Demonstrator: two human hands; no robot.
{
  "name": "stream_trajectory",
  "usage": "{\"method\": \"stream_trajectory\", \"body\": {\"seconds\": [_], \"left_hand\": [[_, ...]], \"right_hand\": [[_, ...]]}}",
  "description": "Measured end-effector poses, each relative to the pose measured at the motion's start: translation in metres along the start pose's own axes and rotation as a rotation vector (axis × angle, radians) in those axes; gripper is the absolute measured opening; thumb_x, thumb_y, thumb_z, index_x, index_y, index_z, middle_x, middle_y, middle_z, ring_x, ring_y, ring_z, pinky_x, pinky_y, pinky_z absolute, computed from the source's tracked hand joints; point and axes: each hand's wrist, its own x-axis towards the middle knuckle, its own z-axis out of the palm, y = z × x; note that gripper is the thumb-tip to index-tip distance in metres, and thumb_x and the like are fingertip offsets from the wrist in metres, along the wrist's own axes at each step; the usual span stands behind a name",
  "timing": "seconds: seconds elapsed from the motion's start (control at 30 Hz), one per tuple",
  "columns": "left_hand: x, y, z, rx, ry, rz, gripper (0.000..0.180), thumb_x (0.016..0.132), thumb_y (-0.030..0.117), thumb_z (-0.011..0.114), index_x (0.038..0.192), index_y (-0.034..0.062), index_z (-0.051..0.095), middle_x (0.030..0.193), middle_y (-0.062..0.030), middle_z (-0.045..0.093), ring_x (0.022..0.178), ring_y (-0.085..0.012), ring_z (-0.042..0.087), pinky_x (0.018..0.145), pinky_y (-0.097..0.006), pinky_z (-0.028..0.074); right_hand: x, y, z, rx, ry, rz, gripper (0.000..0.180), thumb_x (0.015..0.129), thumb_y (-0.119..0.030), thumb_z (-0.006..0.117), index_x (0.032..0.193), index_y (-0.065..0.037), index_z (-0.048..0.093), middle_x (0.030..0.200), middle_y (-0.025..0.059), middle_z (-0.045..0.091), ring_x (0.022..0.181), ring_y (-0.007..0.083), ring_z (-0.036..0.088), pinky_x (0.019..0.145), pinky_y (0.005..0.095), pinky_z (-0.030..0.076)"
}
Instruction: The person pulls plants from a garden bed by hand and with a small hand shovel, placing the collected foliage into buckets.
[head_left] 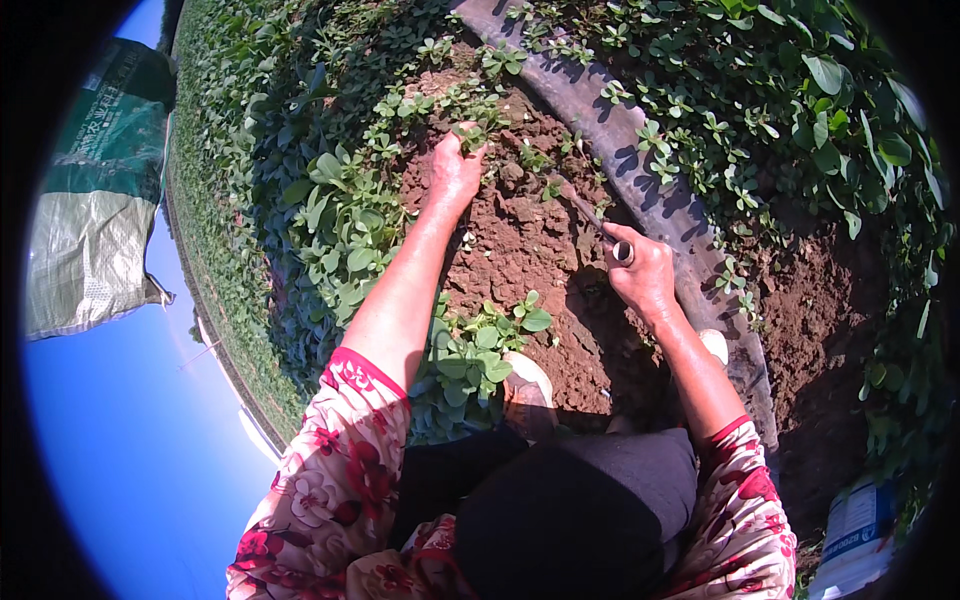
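Our left hand (457, 170) is down at a small weed (468, 136) near the far edge of the bare soil (515, 245). The fingers curl in among its leaves, which cover part of them, so we cannot tell whether they have closed on the stem. Our right hand (643, 272) is clenched around a tool (587, 210) over the soil's right edge; the round end of its handle shows above our fist, and its narrow shaft slants away from us and to the left, its tip low beside another small sprig (551, 188). The two hands are well apart, with reddish clods between them.

Close by on the right, a long dark strip (640, 140) curves along the soil's right edge, from the far side down past our right forearm, with leaf shadows across it. Thick foliage (345, 215) crowds the soil's left edge beside our left forearm, and more greenery (740, 90) stands beyond the strip, with some sprigs overhanging it. A leafy clump (490, 345) stands near us, right up against one shoe (528, 398); the other shoe (714, 346) shows partly behind our right forearm. A dark cloth shape (590, 490) blocks our view of the nearest ground, between our flowered sleeves (335, 470). Farther out, we see a green-and-white sack (95, 240) at far left against the sky and a blue-and-white bag (855, 540) at near right.
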Motion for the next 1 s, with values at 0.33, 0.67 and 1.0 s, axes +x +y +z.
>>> {"method": "stream_trajectory", "body": {"seconds": [0.33, 0.67, 1.0], "left_hand": [[-0.018, 0.026, 0.016, 0.293, -0.010, -0.021, 0.076, 0.075, 0.056, 0.069, 0.117, -0.0011, 0.043, 0.116, -0.0237, 0.042, 0.111, -0.0393, 0.043, 0.099, -0.047, 0.035], [-0.037, 0.021, 0.015, 0.267, 0.185, -0.075, 0.021, 0.084, 0.006, 0.061, 0.095, 0.0008, 0.045, 0.089, -0.0199, 0.056, 0.087, -0.0385, 0.059, 0.075, -0.047, 0.046], [-0.023, 0.020, -0.020, 0.444, 0.254, 0.025, 0.020, 0.086, 0.005, 0.057, 0.103, -0.0011, 0.051, 0.097, -0.0221, 0.062, 0.092, -0.0382, 0.061, 0.079, -0.043, 0.048]], "right_hand": [[0.060, -0.056, 0.045, -0.119, -0.025, -0.198, 0.018, 0.072, -0.011, 0.063, 0.089, -0.006, 0.061, 0.072, 0.0132, 0.065, 0.069, 0.0315, 0.066, 0.063, 0.0430, 0.054], [0.019, -0.088, 0.015, -0.333, -0.177, -0.310, 0.010, 0.076, -0.010, 0.058, 0.083, -0.002, 0.056, 0.068, 0.0156, 0.063, 0.062, 0.0321, 0.066, 0.052, 0.0417, 0.053], [-0.011, -0.046, -0.032, -0.129, 0.016, -0.178, 0.043, 0.066, -0.004, 0.065, 0.108, -0.008, 0.062, 0.081, 0.0136, 0.066, 0.071, 0.0324, 0.065, 0.063, 0.0416, 0.053]]}}
